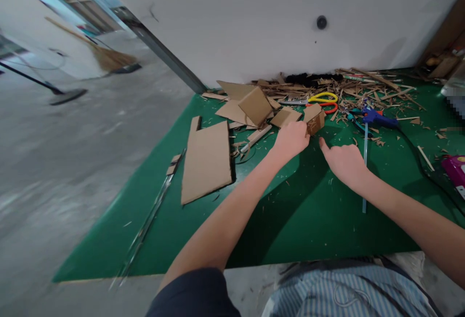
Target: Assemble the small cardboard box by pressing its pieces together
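Bare from elbow to fingertip on both sides: left hand [290,140], right hand [345,162]. No rings, no watch. Dark navy cloth over the left knee, pale blue-and-white striped fabric with thin dark lines across the lap.

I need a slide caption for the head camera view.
Left hand grips a small cardboard box; right hand rests on the green mat.

A plain white wall [254,21] rises behind the green mat [308,220], grey concrete floor [72,152] spreads to the side, and a broom [105,57] lies near a metal frame [160,50].
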The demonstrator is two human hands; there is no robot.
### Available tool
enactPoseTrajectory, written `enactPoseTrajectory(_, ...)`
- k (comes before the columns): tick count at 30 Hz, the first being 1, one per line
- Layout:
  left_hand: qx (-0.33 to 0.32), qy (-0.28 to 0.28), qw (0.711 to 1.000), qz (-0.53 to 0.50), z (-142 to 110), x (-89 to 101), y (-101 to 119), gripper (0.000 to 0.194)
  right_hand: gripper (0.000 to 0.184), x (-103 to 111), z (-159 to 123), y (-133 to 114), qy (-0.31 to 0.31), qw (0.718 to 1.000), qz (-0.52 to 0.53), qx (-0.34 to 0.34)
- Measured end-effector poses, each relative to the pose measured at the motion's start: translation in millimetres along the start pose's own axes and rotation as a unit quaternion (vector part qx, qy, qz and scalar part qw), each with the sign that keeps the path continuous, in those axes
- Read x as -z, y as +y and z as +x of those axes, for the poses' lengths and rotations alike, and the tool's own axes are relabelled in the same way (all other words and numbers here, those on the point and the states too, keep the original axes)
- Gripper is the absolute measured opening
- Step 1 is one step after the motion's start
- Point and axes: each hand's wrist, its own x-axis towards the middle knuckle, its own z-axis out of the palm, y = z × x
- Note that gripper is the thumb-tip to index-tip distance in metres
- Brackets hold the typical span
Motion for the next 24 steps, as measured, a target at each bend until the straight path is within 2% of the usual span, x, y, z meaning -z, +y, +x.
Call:
enactPoseTrajectory(6,-0.013,0.011,1.000,-0.008,3.2,-3.5,-2.5,0.026,0.075,-5.3,-3.0,-3.3,0.000,1.000,-0.013,0.009)
enactPoseTrajectory(11,-0.017,0.003,0.999,-0.028,5.5,-4.9,-5.3,0.025,0.074,-2.1,-5.6,-0.7,-0.008,1.000,-0.013,0.015)
enactPoseTrajectory(17,-0.015,0.023,0.999,-0.040,5.3,-7.8,-2.5,0.024,0.077,-2.1,-10.4,-3.4,-0.015,0.999,-0.021,0.024)
enactPoseTrajectory(21,-0.018,0.018,0.994,-0.103,11.1,-8.7,-9.1,0.020,0.078,-8.1,-12.3,3.9,-0.017,0.999,-0.019,0.022)
enactPoseTrajectory(24,-0.017,0.000,0.981,-0.194,16.3,-7.2,-20.9,0.013,0.078,-10.7,-11.6,11.8,-0.020,1.000,-0.017,0.001)
